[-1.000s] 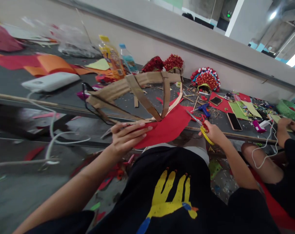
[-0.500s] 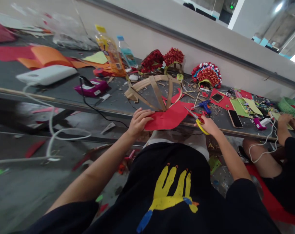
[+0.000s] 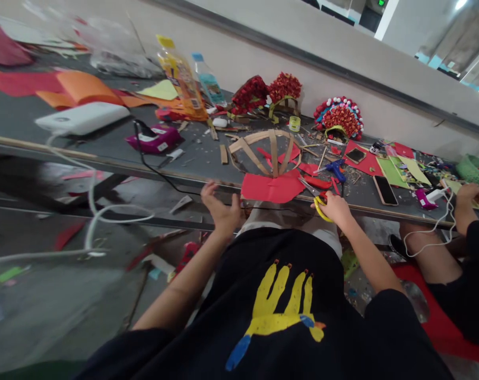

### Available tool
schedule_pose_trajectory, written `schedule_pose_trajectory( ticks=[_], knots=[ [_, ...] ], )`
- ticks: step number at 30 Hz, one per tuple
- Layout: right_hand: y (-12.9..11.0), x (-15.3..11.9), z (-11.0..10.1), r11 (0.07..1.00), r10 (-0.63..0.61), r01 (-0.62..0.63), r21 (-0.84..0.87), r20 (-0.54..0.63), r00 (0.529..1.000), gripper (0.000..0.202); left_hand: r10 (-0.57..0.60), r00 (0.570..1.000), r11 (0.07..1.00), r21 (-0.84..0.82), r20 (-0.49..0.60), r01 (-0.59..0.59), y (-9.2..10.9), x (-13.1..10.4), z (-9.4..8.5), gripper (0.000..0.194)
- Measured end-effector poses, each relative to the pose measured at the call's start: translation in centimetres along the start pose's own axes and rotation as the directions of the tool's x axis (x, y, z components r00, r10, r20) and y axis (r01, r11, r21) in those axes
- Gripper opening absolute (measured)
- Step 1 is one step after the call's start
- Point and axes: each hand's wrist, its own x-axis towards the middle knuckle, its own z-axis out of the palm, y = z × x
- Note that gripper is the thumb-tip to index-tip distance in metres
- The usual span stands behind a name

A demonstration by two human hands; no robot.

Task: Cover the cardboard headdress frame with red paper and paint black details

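My left hand (image 3: 221,209) is off the table's front edge, fingers spread and holding nothing, just left of a red paper sheet (image 3: 271,189). The sheet lies at the edge, overlapping the foot of a fan-shaped frame of tan strips (image 3: 273,150). In my right hand (image 3: 335,209) is a pair of scissors (image 3: 320,203) with yellow handles, the blades pointing up and left toward the sheet's right end. A red paper scrap (image 3: 317,182) lies by the blades. Behind it is a blue glue gun (image 3: 336,169).
At left lie a white power bank (image 3: 83,120), a purple block (image 3: 155,139) with a black cable, and bottles (image 3: 208,79). Decorated red headpieces (image 3: 284,88) lean by the wall. A phone (image 3: 385,190) lies at right, near a co-worker's hand (image 3: 469,193).
My left hand has let go of the red paper and moved left and down, fingers opening. The paper now lies flatter at the edge. My right hand keeps the scissors, slightly lower.
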Motion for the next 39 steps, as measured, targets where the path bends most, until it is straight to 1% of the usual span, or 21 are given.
schedule_pose_trajectory(
  ticks=[1, 2, 3, 4, 5, 7, 8, 10, 12, 15, 20, 22, 24, 26, 28, 30, 32, 34, 35, 37, 39],
  knots=[
    [-0.1, -0.1, 0.0, 1.0, 0.004, -0.004, -0.002, -0.004, 1.0, 0.076, -0.117, 0.987, 0.991, -0.057, 0.107, 0.124, 0.5, -1.0, 0.0, 0.058],
    [-0.3, -0.1, 0.1, 1.0, 0.008, -0.008, -0.005, -0.007, 1.0, 0.077, -0.202, 0.931, 0.963, -0.112, 0.304, 0.245, 1.2, -2.0, 0.2, 0.061],
    [-0.4, -0.2, 0.1, 1.0, 0.012, -0.012, -0.008, -0.006, 1.0, 0.077, -0.232, 0.83, 0.927, -0.144, 0.507, 0.347, 2.0, -2.9, 0.5, 0.065],
    [-0.5, -0.2, 0.1, 1.0, 0.018, -0.018, -0.011, -0.006, 1.0, 0.078, -0.237, 0.727, 0.889, -0.158, 0.645, 0.429, 2.9, -3.5, 1.0, 0.066],
    [-0.6, -0.3, 0.1, 1.0, 0.022, -0.022, -0.015, -0.007, 1.0, 0.078, -0.246, 0.645, 0.845, -0.167, 0.723, 0.509, 3.9, -3.9, 1.6, 0.065],
    [-0.7, -0.6, 0.3, 0.999, 0.029, -0.03, -0.025, -0.012, 0.999, 0.079, -0.316, 0.566, 0.726, -0.191, 0.761, 0.661, 6.0, -4.1, 3.1, 0.06],
    [-0.8, -0.7, 0.3, 0.999, 0.034, -0.035, -0.027, -0.017, 0.999, 0.079, -0.365, 0.547, 0.657, -0.208, 0.754, 0.725, 6.9, -3.9, 3.8, 0.058],
    [-0.9, -1.0, 0.5, 0.998, 0.049, -0.05, -0.026, -0.031, 0.998, 0.078, -0.453, 0.553, 0.553, -0.266, 0.7, 0.789, 8.0, -3.5, 4.9, 0.049],
    [-0.9, -1.2, 0.6, 0.997, 0.077, -0.078, -0.021, -0.043, 0.996, 0.077, -0.51, 0.574, 0.502, -0.321, 0.64, 0.803, 8.3, -3.1, 5.3, 0.039],
    [-0.9, -1.5, 0.8, 0.993, 0.115, -0.117, -0.022, -0.056, 0.992, 0.076, -0.538, 0.584, 0.473, -0.356, 0.608, 0.806, 7.6, -3.2, 4.5, 0.035],
    [-0.8, -2.0, 0.9, 0.993, 0.116, -0.116, 0.011, -0.04, 0.992, 0.072, -0.514, 0.561, 0.44, -0.362, 0.649, 0.822, 5.9, -3.7, 2.6, 0.04],
    [-0.7, -2.0, 0.8, 0.994, 0.107, -0.106, 0.03, -0.035, 0.994, 0.07, -0.506, 0.572, 0.454, -0.365, 0.645, 0.813, 5.4, -3.5, 2.3, 0.043],
    [-0.5, -1.7, 0.4, 0.994, 0.102, -0.1, 0.049, -0.038, 0.994, 0.065, -0.515, 0.6, 0.488, -0.366, 0.612, 0.792, 5.0, -2.7, 2.1, 0.045],
    [-0.2, -1.2, -0.3, 0.992, 0.113, -0.109, 0.068, -0.069, 0.991, 0.058, -0.543, 0.634, 0.546, -0.342, 0.551, 0.765, 4.7, -1.2, 1.9, 0.044],
    [0.4, -0.4, -1.3, 0.987, 0.142, -0.131, 0.09, -0.129, 0.981, 0.049, -0.569, 0.674, 0.633, -0.272, 0.471, 0.724, 4.5, 0.9, 1.5, 0.04],
    [1.2, 0.4, -2.4, 0.983, 0.167, -0.147, 0.109, -0.205, 0.964, 0.044, -0.528, 0.733, 0.75, -0.171, 0.429, 0.639, 4.3, 3.5, 0.8, 0.033],
    [2.4, 1.0, -3.4, 0.982, 0.185, -0.162, 0.102, -0.282, 0.942, 0.044, -0.514, 0.726, 0.82, 0.014, 0.457, 0.572, 4.3, 6.0, 0.1, 0.031],
    [3.9, 1.6, -4.1, 0.973, 0.232, -0.219, 0.076, -0.34, 0.911, 0.044, -0.501, 0.7, 0.865, 0.272, 0.508, 0.422, 4.3, 8.2, -0.6, 0.038],
    [4.7, 1.9, -4.4, 0.962, 0.269, -0.263, 0.068, -0.356, 0.895, 0.043, -0.49, 0.69, 0.864, 0.405, 0.533, 0.3, 4.5, 9.1, -0.8, 0.042],
    [6.6, 2.6, -4.5, 0.929, 0.363, -0.365, 0.062, -0.351, 0.863, 0.043, -0.464, 0.675, 0.809, 0.585, 0.574, 0.059, 5.0, 10.5, -1.1, 0.049],
    [8.3, 3.5, -4.5, 0.886, 0.452, -0.461, 0.053, -0.324, 0.831, 0.047, -0.432, 0.705, 0.734, 0.673, 0.563, -0.088, 5.9, 11.2, -1.0, 0.05]
  ],
)
